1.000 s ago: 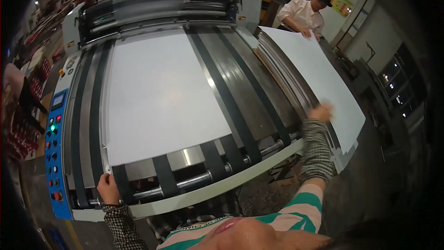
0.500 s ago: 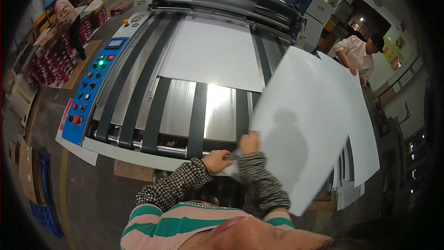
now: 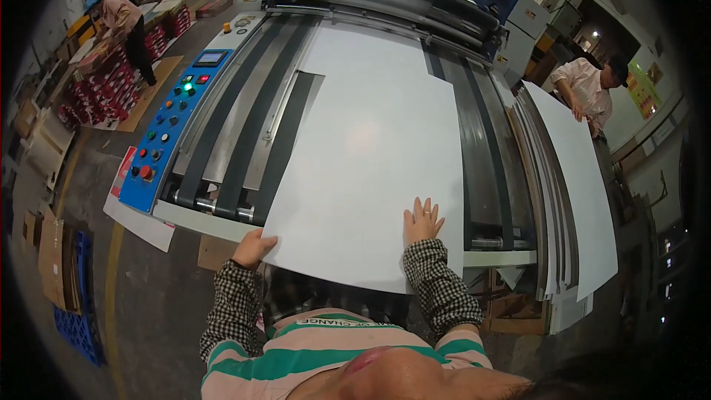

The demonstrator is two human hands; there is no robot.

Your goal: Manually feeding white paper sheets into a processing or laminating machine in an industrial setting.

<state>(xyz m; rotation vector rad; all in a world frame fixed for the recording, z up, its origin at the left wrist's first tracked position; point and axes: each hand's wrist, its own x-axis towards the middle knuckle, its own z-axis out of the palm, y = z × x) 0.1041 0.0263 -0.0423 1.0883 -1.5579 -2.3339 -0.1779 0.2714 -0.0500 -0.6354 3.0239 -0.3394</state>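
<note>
A large white sheet (image 3: 363, 178) lies over the dark belts of a feeding machine in front of me, its near edge hanging past the machine's front rail toward my body. My left hand (image 3: 254, 248) pinches the sheet's near left corner, thumb on top. Flat on the sheet, near its right edge, rests my right hand (image 3: 424, 221), fingers spread. Farther in, another white sheet (image 3: 363, 46) lies partly beneath this one, close to the rollers (image 3: 392, 6).
A blue control panel (image 3: 174, 130) with buttons and a small screen runs along the machine's left side. At right stands a stack of white sheets (image 3: 581, 200), with a co-worker (image 3: 589, 92) touching its far end. Another person (image 3: 122, 26) works by stacked red-and-white goods at far left.
The white sheet has swung from the right onto the belts, over the one ahead. My left hand has moved left to its corner; my right hand has opened onto its surface.
</note>
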